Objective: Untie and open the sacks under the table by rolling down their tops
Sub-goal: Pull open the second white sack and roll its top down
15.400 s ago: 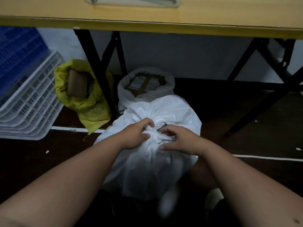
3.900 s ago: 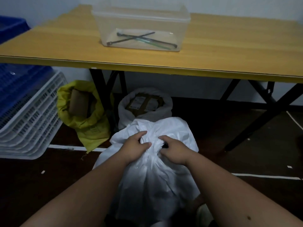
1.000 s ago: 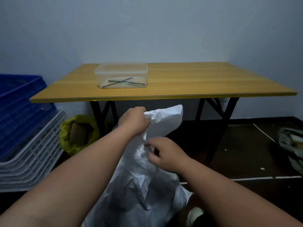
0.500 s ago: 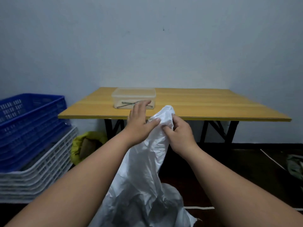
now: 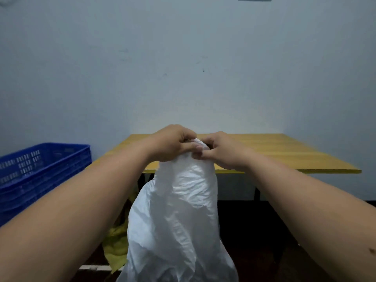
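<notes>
From the head camera, the white sack point(image 5: 179, 216) is drawn up tall in front of the person, its top raised to the level of the yellow table point(image 5: 284, 153) and its body hanging loose below; half a second ago the neck was lower and the left fingers were partly spread, and now both hands have closed in on the very top of the fabric; the left hand point(image 5: 173, 145) has its fingers curled round the bunched mouth from the left, and the right hand point(image 5: 221, 151) pinches the same bunch from the right, thumb and fingers meeting just beside the left thumb; a small roll of white material shows between the two grips; no knot or tie is visible there, though the fingers hide much of the mouth, so I judge the untying done and the spreading of the opening about to begin; the rolling-down is not yet started, since the top is still gathered; a yellow sack point(image 5: 117, 244) shows low behind the white one, partly hidden, near the table legs; a blue crate point(image 5: 40, 169) stands at the left against the wall.
</notes>
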